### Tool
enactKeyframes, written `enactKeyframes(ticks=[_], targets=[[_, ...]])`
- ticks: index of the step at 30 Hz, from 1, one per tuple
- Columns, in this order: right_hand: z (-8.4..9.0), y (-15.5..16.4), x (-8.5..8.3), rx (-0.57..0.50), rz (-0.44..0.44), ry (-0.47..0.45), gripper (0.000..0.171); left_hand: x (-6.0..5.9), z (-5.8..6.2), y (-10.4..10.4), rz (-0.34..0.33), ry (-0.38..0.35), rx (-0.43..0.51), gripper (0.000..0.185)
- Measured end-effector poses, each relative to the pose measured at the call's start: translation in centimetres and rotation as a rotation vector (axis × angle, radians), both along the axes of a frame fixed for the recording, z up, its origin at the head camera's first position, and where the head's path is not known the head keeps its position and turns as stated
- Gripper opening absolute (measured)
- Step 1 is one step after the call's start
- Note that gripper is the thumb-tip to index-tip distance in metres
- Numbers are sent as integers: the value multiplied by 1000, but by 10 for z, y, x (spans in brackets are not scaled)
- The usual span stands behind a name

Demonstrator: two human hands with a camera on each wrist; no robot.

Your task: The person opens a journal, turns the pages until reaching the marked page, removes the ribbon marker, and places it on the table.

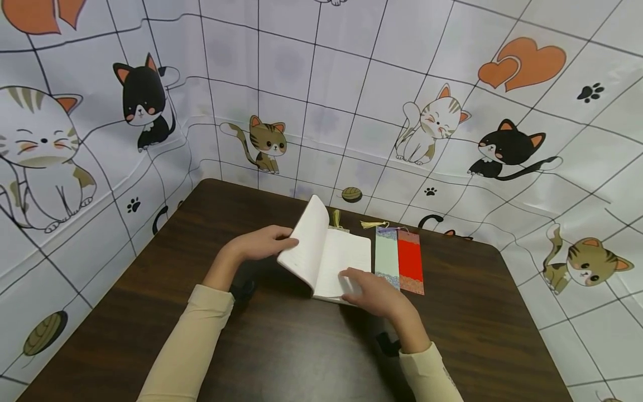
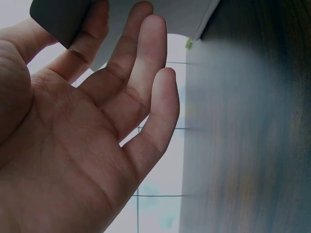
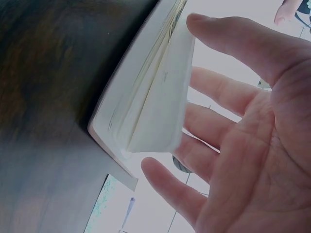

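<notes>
A white notebook (image 1: pixel 331 257) lies open on the dark brown table (image 1: pixel 281 346). Its left cover and pages (image 1: pixel 306 240) stand lifted, and my left hand (image 1: pixel 266 243) holds them with the thumb in front and the fingers behind. In the left wrist view the left hand (image 2: pixel 121 97) has nearly straight fingers against the dark cover (image 2: pixel 60 19). My right hand (image 1: pixel 374 290) rests on the right page near its lower corner. In the right wrist view the right hand (image 3: pixel 233 121) is spread, its thumb touching the edge of the fanned pages (image 3: pixel 155 97).
Two bookmarks lie just right of the notebook, one pale green (image 1: pixel 387 257) and one red (image 1: pixel 410 262), both with tassels. A yellow-green tassel (image 1: pixel 335 218) shows behind the notebook. A cat-print cloth (image 1: pixel 351 111) walls in the table at the back and sides.
</notes>
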State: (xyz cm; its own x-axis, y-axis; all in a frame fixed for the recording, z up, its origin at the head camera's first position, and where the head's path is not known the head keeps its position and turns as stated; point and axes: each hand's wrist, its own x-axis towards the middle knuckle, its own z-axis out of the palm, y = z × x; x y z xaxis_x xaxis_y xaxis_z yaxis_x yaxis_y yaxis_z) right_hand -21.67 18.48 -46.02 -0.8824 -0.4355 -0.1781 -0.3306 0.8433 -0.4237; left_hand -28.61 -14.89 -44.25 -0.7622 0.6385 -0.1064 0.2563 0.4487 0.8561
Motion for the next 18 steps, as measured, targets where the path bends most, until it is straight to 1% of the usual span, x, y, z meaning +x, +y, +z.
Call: enactKeyframes(ticks=[8, 12, 15, 18], targets=[[-1, 6, -5, -56, 9, -31, 58, -2, 0, 0, 10, -21, 8, 46], [0, 7, -4, -64, 9, -34, 57, -3, -1, 0, 10, -31, 10, 46], [0, 6, -3, -39, 0, -27, 54, -2, -1, 0, 8, -31, 9, 47], [0, 4, -1, 38, -28, -2, 55, -2, -2, 0, 8, -29, 8, 46]])
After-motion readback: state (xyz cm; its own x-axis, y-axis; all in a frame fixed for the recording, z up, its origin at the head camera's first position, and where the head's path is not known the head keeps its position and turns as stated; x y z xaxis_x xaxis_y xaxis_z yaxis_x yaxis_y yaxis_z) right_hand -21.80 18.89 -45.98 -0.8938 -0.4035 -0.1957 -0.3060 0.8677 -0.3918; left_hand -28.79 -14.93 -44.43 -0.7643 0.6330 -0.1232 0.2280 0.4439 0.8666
